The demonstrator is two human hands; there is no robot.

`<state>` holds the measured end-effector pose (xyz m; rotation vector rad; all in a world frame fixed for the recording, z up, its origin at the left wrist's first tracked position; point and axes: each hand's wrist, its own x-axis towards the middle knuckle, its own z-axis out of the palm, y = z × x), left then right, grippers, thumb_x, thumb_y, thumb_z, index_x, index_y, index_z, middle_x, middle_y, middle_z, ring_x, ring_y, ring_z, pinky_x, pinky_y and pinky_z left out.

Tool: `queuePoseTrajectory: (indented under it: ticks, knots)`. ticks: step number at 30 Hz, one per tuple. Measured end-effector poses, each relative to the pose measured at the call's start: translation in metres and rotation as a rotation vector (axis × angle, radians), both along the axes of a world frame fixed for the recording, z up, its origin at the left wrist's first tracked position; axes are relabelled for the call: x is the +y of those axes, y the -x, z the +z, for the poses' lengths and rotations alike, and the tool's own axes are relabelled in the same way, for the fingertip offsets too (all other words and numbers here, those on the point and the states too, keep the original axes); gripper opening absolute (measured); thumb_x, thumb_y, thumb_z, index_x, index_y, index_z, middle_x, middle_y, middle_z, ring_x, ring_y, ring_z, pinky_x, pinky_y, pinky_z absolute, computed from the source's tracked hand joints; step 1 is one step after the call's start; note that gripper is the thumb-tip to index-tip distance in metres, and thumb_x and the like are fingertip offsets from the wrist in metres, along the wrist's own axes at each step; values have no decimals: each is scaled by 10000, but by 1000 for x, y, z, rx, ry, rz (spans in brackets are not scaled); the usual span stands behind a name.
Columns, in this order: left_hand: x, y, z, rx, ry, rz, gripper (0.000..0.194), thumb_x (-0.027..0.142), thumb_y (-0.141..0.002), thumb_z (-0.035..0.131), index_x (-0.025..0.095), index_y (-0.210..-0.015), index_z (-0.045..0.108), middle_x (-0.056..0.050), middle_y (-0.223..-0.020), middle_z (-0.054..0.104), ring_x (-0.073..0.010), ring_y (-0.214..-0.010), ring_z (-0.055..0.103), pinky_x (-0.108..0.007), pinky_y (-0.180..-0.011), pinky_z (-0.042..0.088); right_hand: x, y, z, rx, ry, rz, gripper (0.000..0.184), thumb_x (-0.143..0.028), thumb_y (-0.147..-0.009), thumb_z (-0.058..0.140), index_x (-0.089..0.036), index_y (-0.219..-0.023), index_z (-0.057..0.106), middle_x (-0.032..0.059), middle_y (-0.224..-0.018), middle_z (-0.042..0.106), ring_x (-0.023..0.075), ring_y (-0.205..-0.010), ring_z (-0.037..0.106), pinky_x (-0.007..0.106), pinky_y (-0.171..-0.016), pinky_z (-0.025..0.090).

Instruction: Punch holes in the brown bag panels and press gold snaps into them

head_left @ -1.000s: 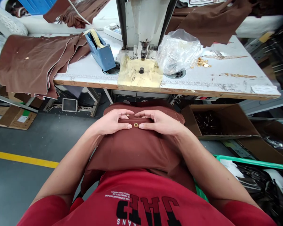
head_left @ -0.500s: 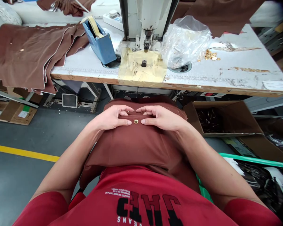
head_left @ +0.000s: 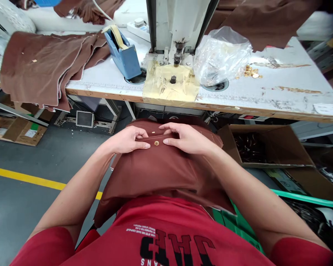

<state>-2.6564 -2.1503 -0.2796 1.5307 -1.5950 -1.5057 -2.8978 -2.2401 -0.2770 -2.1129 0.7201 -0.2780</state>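
Brown fabric (head_left: 161, 170) drapes over my lap, its folded upper edge raised between my hands. A round gold snap button (head_left: 156, 143) sits in the cloth near that edge. My left hand (head_left: 130, 140) pinches the edge just left of the button, thumb in front and fingers behind. On the button's other side, my right hand (head_left: 184, 137) grips the same edge, its thumb close to the button and its index finger stretched above the fold. A tiny pale chip (head_left: 153, 132) lies on the fabric behind the edge.
A press machine (head_left: 177, 55) stands on the worktable (head_left: 283, 85) ahead. Beside it are a blue tape dispenser (head_left: 123, 55), a plastic bag (head_left: 223, 55) and gold buttons (head_left: 251, 71). Brown panels (head_left: 39, 70) are stacked at left. A cardboard box (head_left: 280, 144) sits lower right.
My left hand has shifted slightly left, widening the gap between my hands. The pale chip behind the fabric edge now shows more plainly. The view has tilted a little.
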Motion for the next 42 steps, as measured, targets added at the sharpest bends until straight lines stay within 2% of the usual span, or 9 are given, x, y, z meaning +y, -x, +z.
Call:
queuePoseTrajectory:
  ticks: [4, 8, 14, 19, 23, 27, 30, 35, 42]
  knots:
    - [0, -18, -2, 57, 26, 406, 323, 420, -701, 812, 154, -799, 657, -32, -727, 706, -145, -593, 612, -224, -524, 430, 3, -30, 14, 108, 465, -189, 414, -274, -918, 607, -157, -1316, 600, 163, -1285, 627, 368, -1213, 551, 530, -1057, 410]
    - [-6, -17, -9, 261, 186, 766, 346, 380, -668, 851, 144, -803, 636, -27, -762, 715, -121, -633, 613, -232, -617, 477, 23, -62, 19, 53, 418, -196, 574, -504, -958, 535, -179, -1427, 472, 174, -1346, 595, 382, -1206, 575, 550, -1001, 466]
    - [-7, 26, -20, 842, 1, 992, 249, 325, -792, 765, 167, -882, 595, -45, -850, 718, -133, -748, 658, -214, -638, 494, 43, -80, -12, 79, 427, -289, 966, -663, -803, 668, -154, -1531, 288, 252, -1607, 217, 452, -1377, 403, 616, -1063, 406]
    - [5, 58, -21, 1253, -193, 1021, 80, 204, -917, 528, 190, -841, 508, -123, -1008, 735, -156, -885, 694, -228, -718, 533, 40, -53, -35, 56, 419, -367, 793, -546, -849, 647, -168, -1467, 324, 215, -1534, 384, 379, -1334, 490, 533, -997, 508]
    - [12, 70, -29, 1065, -223, 928, 88, 234, -898, 564, 176, -880, 499, -134, -1004, 714, -169, -893, 690, -300, -858, 545, 43, -33, -44, 67, 440, -445, 599, -419, -860, 613, -175, -1359, 387, 173, -1417, 537, 334, -1220, 603, 476, -912, 569]
    - [2, 58, -41, 129, 188, 692, 197, 237, -843, 647, 191, -1005, 544, -103, -1079, 664, -245, -1006, 651, -458, -944, 512, 48, -23, -49, 117, 443, -508, 490, -353, -859, 569, -184, -1288, 403, 148, -1379, 585, 317, -1088, 684, 446, -803, 599]
    - [-24, 40, -47, -436, 528, 342, 304, 161, -833, 638, 230, -1130, 637, -92, -1292, 612, -306, -1255, 521, -543, -1081, 387, 48, -16, -50, 128, 435, -547, 467, -325, -854, 554, -185, -1273, 401, 136, -1368, 601, 307, -1046, 702, 425, -771, 595]
    - [-70, 26, -40, -391, 628, -156, 272, 138, -945, 503, 247, -1060, 724, 0, -1274, 686, -211, -1313, 529, -463, -1199, 271, 40, -4, -35, 151, 469, -623, 446, -314, -850, 551, -178, -1259, 441, 99, -1191, 703, 293, -961, 723, 379, -719, 562]
    - [-86, 43, 18, -512, 698, -92, 233, 170, -971, 480, 202, -1021, 706, -21, -1048, 746, -200, -1041, 660, -392, -1117, 384, 5, -1, 7, 130, 630, -666, 186, -315, -931, 532, -215, -1058, 625, 17, -907, 733, 228, -784, 702, 303, -661, 454]
